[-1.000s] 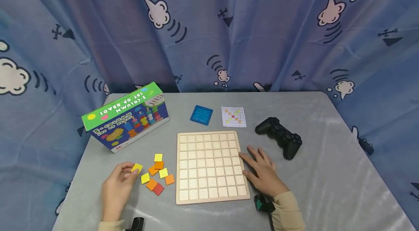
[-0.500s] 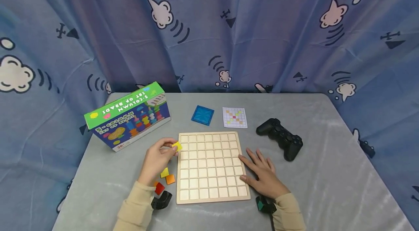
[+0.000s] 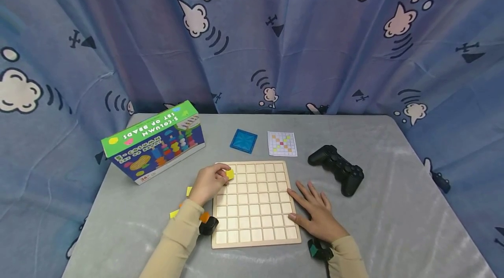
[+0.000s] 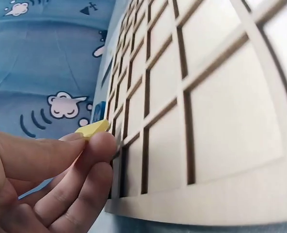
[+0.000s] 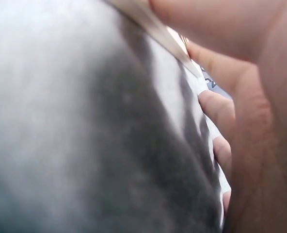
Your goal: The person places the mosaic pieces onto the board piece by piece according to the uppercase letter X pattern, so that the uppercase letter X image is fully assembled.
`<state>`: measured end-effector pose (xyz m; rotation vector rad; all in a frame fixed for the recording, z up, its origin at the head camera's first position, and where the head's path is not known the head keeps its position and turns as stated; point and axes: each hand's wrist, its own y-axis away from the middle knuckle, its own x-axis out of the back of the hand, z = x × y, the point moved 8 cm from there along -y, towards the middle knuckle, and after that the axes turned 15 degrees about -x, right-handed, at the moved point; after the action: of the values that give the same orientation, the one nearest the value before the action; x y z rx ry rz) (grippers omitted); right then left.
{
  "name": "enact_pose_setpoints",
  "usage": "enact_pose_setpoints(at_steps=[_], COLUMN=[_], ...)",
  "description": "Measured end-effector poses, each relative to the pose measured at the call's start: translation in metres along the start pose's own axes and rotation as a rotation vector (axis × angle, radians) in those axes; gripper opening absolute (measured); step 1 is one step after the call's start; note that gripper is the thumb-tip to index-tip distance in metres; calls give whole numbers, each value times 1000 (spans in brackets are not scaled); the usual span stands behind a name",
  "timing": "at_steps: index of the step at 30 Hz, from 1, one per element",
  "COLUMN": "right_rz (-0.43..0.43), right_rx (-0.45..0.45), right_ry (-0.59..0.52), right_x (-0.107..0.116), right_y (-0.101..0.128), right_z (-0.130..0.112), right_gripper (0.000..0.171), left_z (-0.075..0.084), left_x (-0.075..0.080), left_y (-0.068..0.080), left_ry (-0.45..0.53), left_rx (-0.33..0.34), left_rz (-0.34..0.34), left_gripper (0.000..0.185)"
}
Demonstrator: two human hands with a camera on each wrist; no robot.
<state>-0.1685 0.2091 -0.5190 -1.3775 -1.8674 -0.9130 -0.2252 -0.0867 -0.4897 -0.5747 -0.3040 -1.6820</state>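
I see left hand [image 3: 208, 184] pinching 1 yellow tile [image 3: 230, 174] between thumb and fingers, at far left corner of wooden board [image 3: 255, 210]. From left wrist, tile's free end points right, toward grid, tipped slightly up; long axis I cannot tell. Right hand [image 3: 316, 216] grasps nothing, fingers spread, touching board's right edge.
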Motion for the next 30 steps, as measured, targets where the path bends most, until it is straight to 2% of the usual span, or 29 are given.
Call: enact_pose_setpoints(at_steps=[10,13,19,25,30], right_rz=[2,-1,-6,-1,0], right_rx=[-12,-13,-14,-18,-15], right_ry=[-5,-10,-24,-23,-25], right_x=[-1,-1,-2,-1,-1], right_y=[-1,-1,-1,-1,0], right_z=[2,1,0,0,1], right_gripper=[65,65,65,65,65], left_z=[3,4,11,12,14], left_x=[-10,-11,-13,-12,-14], left_y=[-2,-2,1,1,3], left_ry=[-60,-108,-240,-271,-345], left_rx=[-44,-57,-139,-134,-177], left_rz=[-107,-109,-94,-84,-104], left_gripper=[23,23,25,30,33])
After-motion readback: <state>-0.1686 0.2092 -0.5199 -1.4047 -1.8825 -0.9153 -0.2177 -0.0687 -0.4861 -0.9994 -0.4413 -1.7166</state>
